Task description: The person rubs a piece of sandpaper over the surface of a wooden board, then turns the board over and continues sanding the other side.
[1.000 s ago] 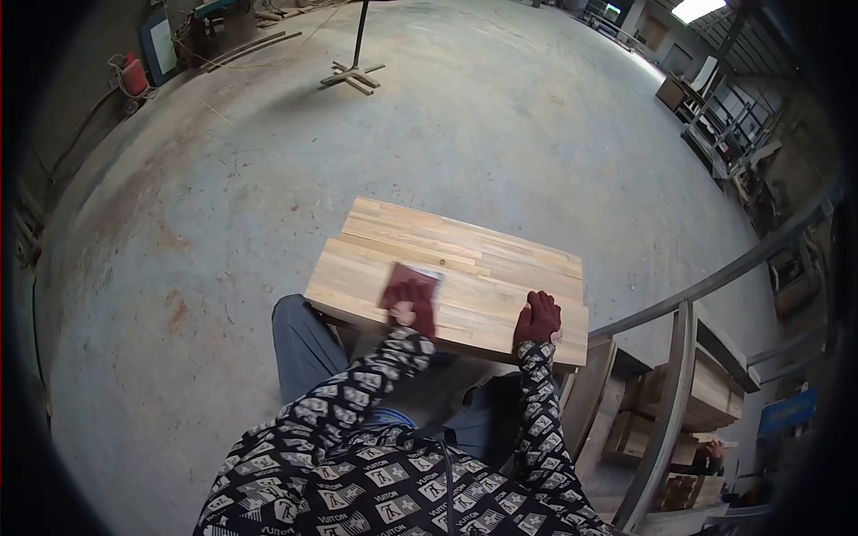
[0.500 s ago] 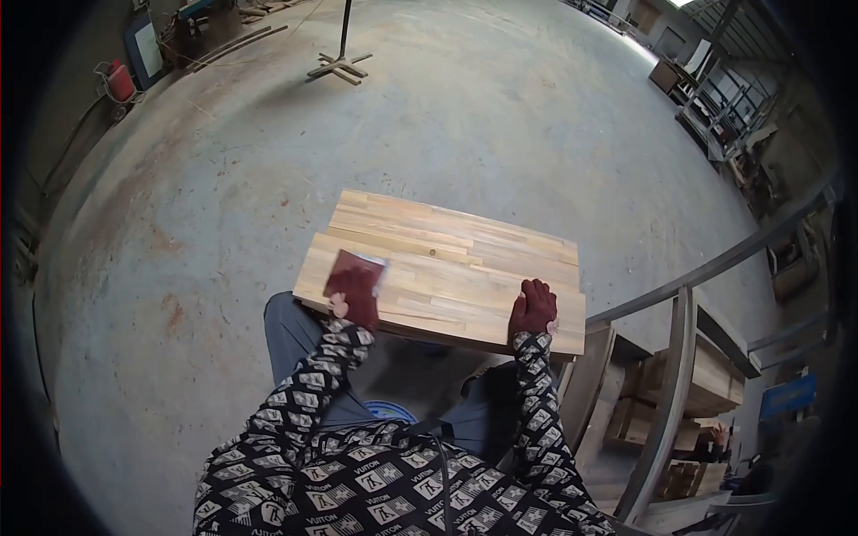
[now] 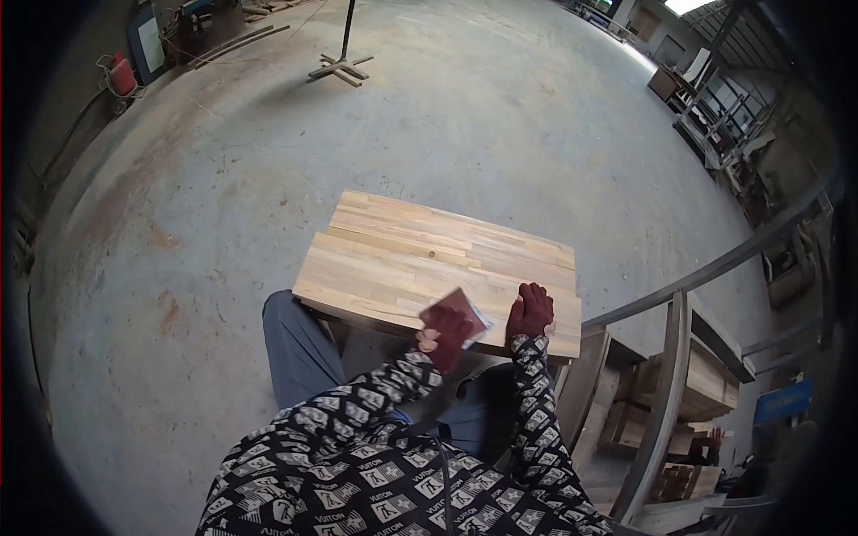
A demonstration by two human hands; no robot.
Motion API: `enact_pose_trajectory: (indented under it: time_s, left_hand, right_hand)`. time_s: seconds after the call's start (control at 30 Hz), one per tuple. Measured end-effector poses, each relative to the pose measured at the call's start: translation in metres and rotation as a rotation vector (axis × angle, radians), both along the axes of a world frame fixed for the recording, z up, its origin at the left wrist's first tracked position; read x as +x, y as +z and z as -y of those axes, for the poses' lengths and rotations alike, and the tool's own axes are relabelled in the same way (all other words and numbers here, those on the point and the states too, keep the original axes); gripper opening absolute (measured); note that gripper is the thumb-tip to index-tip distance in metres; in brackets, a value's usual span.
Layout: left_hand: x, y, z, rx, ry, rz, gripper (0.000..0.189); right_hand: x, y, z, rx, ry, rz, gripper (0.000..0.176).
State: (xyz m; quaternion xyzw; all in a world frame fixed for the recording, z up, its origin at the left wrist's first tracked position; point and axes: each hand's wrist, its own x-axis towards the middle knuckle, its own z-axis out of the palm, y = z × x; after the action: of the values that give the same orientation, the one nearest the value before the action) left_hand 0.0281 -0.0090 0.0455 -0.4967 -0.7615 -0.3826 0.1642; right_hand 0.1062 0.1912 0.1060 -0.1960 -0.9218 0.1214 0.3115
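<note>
Two pale wooden boards made of joined strips lie side by side before me, the far board (image 3: 402, 213) and the near board (image 3: 375, 275). My left hand (image 3: 450, 341), in a dark red glove with bare fingertips, is closed on a folded sheet of reddish-brown sandpaper (image 3: 458, 305) at the near board's front edge, right of its middle. The hand is slightly blurred, and the sandpaper's underside is hidden. My right hand (image 3: 533, 313), gloved alike, lies with its fingers stretched out on top of the near board's right end.
At my right stands a metal frame (image 3: 666, 402) with wooden blocks (image 3: 693, 389) stacked on it. A pole with a cross-shaped wooden foot (image 3: 341, 70) stands on the concrete floor ahead. Far left is a red cylinder (image 3: 121, 76). A blue item (image 3: 784, 400) sits at far right.
My left hand has swept rightward and toward me with the sandpaper, from the near board's left end to its front edge near my right hand. My right hand has hardly moved.
</note>
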Motion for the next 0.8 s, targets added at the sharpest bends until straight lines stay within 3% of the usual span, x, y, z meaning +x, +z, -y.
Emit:
enact_pose_trajectory:
  time_s: [0.03, 0.07, 0.1, 0.17, 0.2, 0.23, 0.3, 0.37, 0.4, 0.47, 0.5, 0.67, 0.8]
  left_hand:
    - [-0.009, -0.018, 0.009, 0.013, 0.041, 0.08, 0.025]
    - [-0.025, 0.011, 0.039, -0.107, -0.006, 0.071, 0.031]
    - [-0.045, 0.002, 0.057, -0.119, -0.014, 0.069, 0.031]
    - [-0.085, -0.019, 0.088, -0.084, 0.344, -0.163, 0.036]
    - [-0.098, 0.01, 0.106, -0.239, 0.391, -0.121, 0.04]
    - [-0.115, 0.008, 0.117, -0.404, 0.451, -0.101, 0.036]
    - [-0.122, -0.008, 0.103, -0.362, 0.638, -0.147, 0.031]
    - [-0.113, -0.015, 0.069, -0.337, 0.676, -0.092, 0.027]
    - [-0.092, 0.008, 0.053, -0.353, 0.631, -0.097, 0.026]
    - [-0.063, -0.007, 0.012, -0.389, 0.515, -0.108, 0.026]
    - [-0.041, 0.016, 0.004, -0.168, 0.331, -0.068, 0.026]
    - [-0.003, -0.002, -0.01, -0.069, 0.027, -0.048, 0.027]
    - [-0.041, 0.0, 0.046, -0.138, 0.156, -0.012, 0.031]
  right_hand:
    - [0.0, -0.001, 0.0, 0.004, 0.001, -0.005, 0.018]
    - [0.0, -0.005, -0.003, 0.005, 0.004, -0.015, 0.018]
    - [-0.001, -0.004, -0.002, -0.007, -0.004, -0.016, 0.018]
    - [-0.001, 0.003, 0.001, -0.001, -0.005, -0.024, 0.018]
    - [0.0, 0.003, 0.0, -0.004, -0.007, -0.015, 0.018]
    - [0.001, 0.0, 0.0, -0.013, -0.009, -0.021, 0.018]
    - [0.0, -0.004, -0.002, 0.017, -0.027, -0.019, 0.019]
    - [0.0, -0.003, -0.001, 0.003, -0.022, 0.007, 0.021]
    - [0.0, -0.003, -0.001, 0.005, -0.017, -0.019, 0.021]
    - [0.001, 0.001, 0.002, 0.012, -0.014, -0.031, 0.021]
    - [0.001, 0.0, 0.001, 0.0, -0.005, -0.029, 0.021]
    - [-0.001, 0.001, 0.0, 0.001, 0.017, -0.014, 0.017]
    - [0.0, 0.0, 0.001, 0.001, 0.004, -0.029, 0.017]
